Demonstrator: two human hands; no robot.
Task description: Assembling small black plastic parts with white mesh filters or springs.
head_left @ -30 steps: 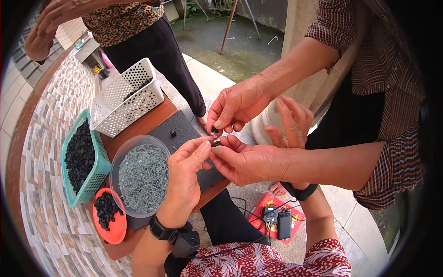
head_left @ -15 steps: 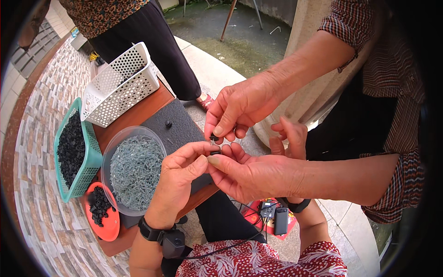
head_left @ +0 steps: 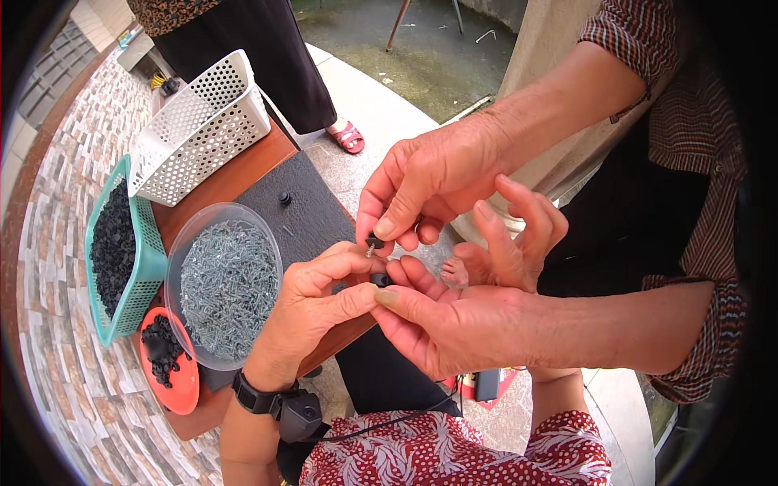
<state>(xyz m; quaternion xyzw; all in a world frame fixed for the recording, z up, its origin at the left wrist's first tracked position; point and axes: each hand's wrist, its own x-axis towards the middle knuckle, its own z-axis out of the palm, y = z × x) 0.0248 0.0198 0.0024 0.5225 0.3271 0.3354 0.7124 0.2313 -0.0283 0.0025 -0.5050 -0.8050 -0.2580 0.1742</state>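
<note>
My left hand [head_left: 312,304], with a black band at its wrist, pinches thumb and forefinger at a small round black cap [head_left: 379,279]. A co-worker's lower hand [head_left: 462,324] touches the same cap from the right. Just above it, the co-worker's upper hand [head_left: 438,182] holds a screw with a black head [head_left: 374,242], its threaded end pointing down. My right hand [head_left: 519,239] is raised behind the co-worker's lower forearm, fingers spread and apparently holding nothing. That forearm hides part of its palm and wrist.
On the wooden table [head_left: 259,158], a clear tub of screws [head_left: 231,287] stands beside a dark mat [head_left: 300,211] bearing a black piece [head_left: 284,198]. Around them are a green basket [head_left: 146,287], a white basket [head_left: 198,138] and a red dish [head_left: 180,389]. Another person stands beyond.
The co-worker's upper hand has drawn the screw slightly away from the black cap, showing more thread. My right hand's fingers have risen and spread wider. The view has shifted a little.
</note>
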